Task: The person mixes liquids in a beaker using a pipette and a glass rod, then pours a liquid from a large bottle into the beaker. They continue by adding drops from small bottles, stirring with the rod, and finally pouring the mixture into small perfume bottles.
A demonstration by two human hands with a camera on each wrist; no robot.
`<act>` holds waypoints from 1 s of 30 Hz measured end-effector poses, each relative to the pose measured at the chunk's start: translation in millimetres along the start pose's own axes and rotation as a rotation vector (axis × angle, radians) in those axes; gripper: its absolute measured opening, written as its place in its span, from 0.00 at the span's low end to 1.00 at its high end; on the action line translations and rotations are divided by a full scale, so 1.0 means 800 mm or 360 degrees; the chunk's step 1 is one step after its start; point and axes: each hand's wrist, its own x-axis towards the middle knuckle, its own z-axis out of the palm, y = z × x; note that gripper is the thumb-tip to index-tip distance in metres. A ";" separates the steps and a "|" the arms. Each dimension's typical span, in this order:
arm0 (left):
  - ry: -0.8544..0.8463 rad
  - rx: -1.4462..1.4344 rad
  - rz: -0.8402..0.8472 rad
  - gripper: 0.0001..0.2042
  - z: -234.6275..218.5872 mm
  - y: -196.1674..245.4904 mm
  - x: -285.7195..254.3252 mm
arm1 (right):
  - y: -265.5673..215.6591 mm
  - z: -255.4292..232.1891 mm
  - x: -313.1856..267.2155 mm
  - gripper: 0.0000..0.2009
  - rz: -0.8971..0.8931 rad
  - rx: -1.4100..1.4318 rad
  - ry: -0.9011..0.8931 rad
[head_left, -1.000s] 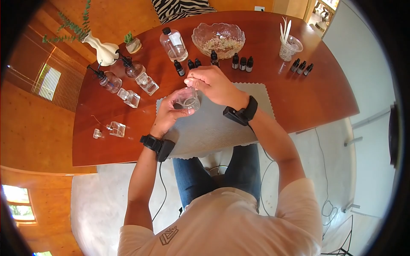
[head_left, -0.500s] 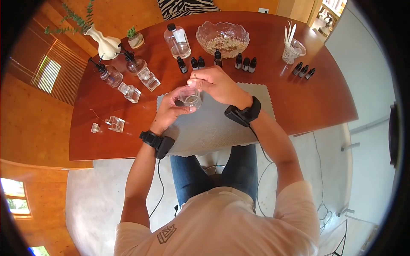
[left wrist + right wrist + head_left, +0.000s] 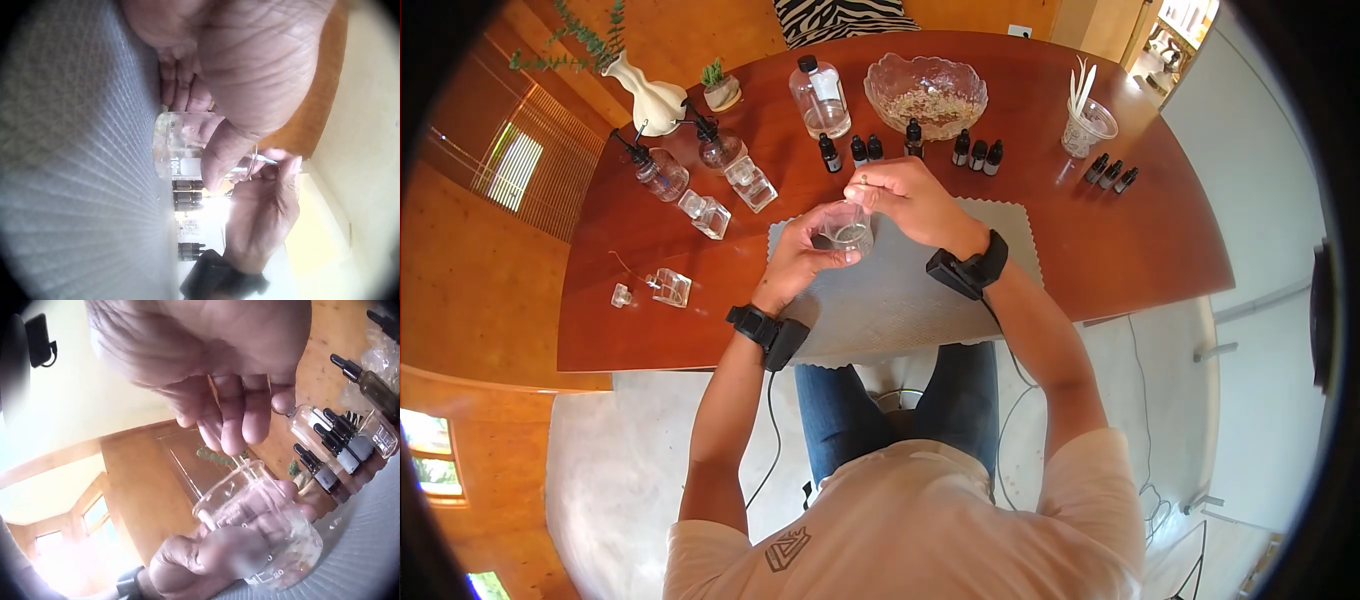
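Observation:
My left hand holds a small clear glass beaker around its side, thumb on the near face. A white 100ml mark shows on the beaker in the left wrist view, where its base is close over the grey mat. Above the rim, my right hand pinches a thin, pale stirring rod between thumb and fingers. The rod slants down into the beaker's mouth. In the right wrist view, a little clear liquid and wet glass show low in the beaker.
Beyond the hands stand dark dropper bottles, a large clear bottle and a scalloped glass bowl. Square perfume bottles and pump bottles are at left. A cup with white sticks stands at right. A grey mat lies beneath.
The whole head view has shifted slightly. Both hands keep their holds on the beaker and the stirring rod, with barely any movement between them.

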 end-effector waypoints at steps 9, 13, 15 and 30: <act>-0.0010 0.0020 0.0007 0.30 -0.002 0.000 0.001 | -0.004 0.001 -0.001 0.09 0.0048 0.0153 -0.0062; 0.0003 -0.0072 -0.0014 0.30 0.002 0.009 -0.001 | 0.001 0.004 0.001 0.09 -0.0024 -0.0097 0.0135; -0.0017 -0.0017 0.0004 0.30 0.000 0.004 0.000 | -0.003 -0.001 -0.002 0.09 0.0086 0.0108 -0.0080; -0.0014 0.0028 0.0024 0.29 -0.002 -0.001 0.000 | -0.005 -0.001 -0.003 0.12 -0.0010 -0.0082 0.0053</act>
